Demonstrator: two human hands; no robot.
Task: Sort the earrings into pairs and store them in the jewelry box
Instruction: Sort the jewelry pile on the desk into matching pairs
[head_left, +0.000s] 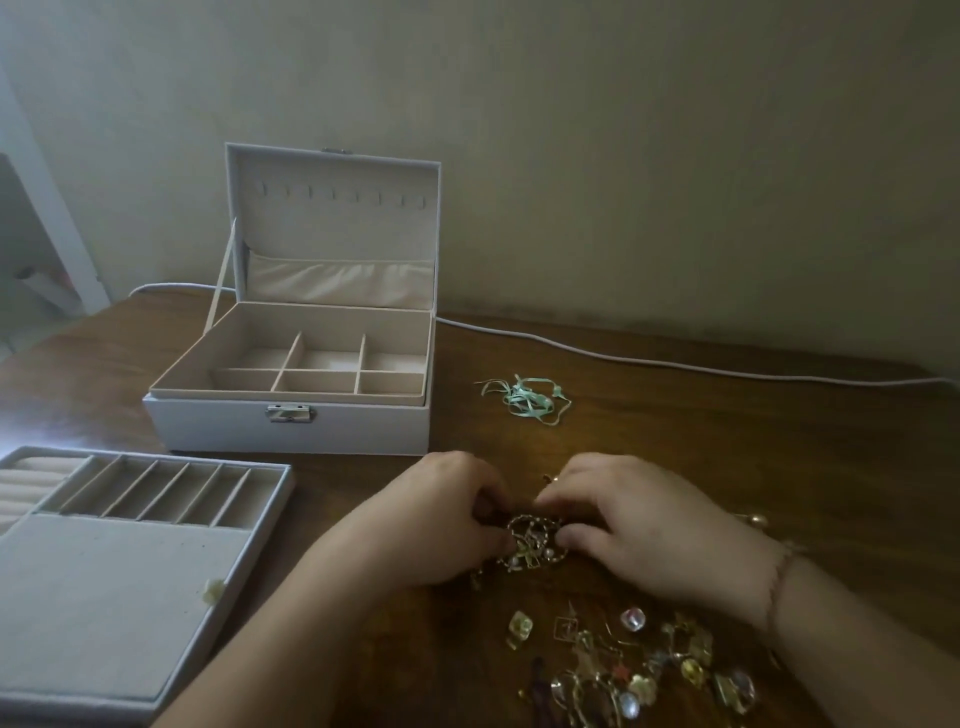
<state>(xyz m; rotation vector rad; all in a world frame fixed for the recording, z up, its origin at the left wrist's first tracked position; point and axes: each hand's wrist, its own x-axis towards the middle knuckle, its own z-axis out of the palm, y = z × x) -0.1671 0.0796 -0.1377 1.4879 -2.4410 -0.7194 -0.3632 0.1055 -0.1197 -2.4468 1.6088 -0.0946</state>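
My left hand (441, 514) and my right hand (639, 525) meet over a tangled clump of gold hoop and pearl earrings (530, 540), and the fingers of both pinch it just above the wooden table. A loose pile of mixed earrings (649, 670) lies nearer me, under my right wrist. The white jewelry box (291, 415) stands open at the back left, its beige compartments empty. Its removed tray (119, 587) lies front left, with one small pale earring (213, 591) on its flat pad.
A mint green ribbon (524, 397) lies tangled behind my hands. A white cable (675, 364) runs along the back of the table by the wall. The table's left edge drops off beyond the tray.
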